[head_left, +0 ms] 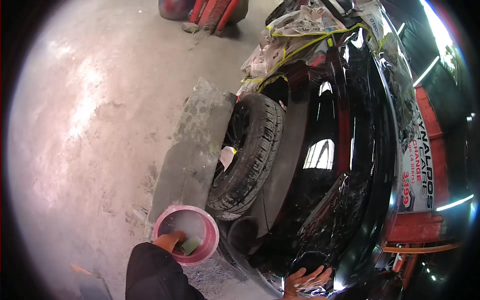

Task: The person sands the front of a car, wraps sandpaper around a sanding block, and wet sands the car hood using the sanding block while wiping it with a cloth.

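My left hand, at the end of a dark sleeve, reaches into a pink bucket of cloudy water. Its fingers are closed on a green sponge inside the bucket; part of the grip is hidden. Low in the view, my right hand lies against the glossy wet bodywork of a black car, fingers stretched out. Just above those fingertips is a dark rounded patch, whose nature I cannot make out.
A car tire stands beside the car body, with a grey slab along its outer side. Newspaper edged with yellow tape covers the car's far parts. Red stand legs stand on the concrete floor. A printed banner hangs at right.
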A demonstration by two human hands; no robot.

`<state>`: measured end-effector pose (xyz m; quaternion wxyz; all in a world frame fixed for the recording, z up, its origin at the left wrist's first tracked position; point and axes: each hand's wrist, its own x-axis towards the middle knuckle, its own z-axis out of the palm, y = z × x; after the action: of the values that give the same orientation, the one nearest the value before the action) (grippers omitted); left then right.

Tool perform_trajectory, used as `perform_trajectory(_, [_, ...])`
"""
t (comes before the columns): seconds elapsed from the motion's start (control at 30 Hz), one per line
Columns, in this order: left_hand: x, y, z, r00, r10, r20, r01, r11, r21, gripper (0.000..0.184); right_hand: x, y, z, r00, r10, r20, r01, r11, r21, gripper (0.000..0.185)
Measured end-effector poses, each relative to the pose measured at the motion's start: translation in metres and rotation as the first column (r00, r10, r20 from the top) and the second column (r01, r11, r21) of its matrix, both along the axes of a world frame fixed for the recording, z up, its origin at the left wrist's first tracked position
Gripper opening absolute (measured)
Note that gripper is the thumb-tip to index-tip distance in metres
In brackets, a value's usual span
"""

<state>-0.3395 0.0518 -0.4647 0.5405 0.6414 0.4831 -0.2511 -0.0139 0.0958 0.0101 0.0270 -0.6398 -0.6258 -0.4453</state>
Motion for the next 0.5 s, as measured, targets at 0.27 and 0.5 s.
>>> perform_trajectory(0.27, [-0.014, 0.009, 0.013, 0.972, -0.234, 0.009, 0.234, 0.972, 0.016, 0.037, 0.003, -0.004, -0.003, 0.999, -0.002, -0.039, 0.001, 1.000, -0.009, 0.057])
perform_trajectory(0.5, [-0.015, 0.018, 0.048, 0.951, -0.304, -0.056, 0.309, 0.934, 0.179, 0.036, 0.003, -0.003, -0.002, 0.997, 0.050, -0.057, -0.050, 0.999, 0.013, 0.058])
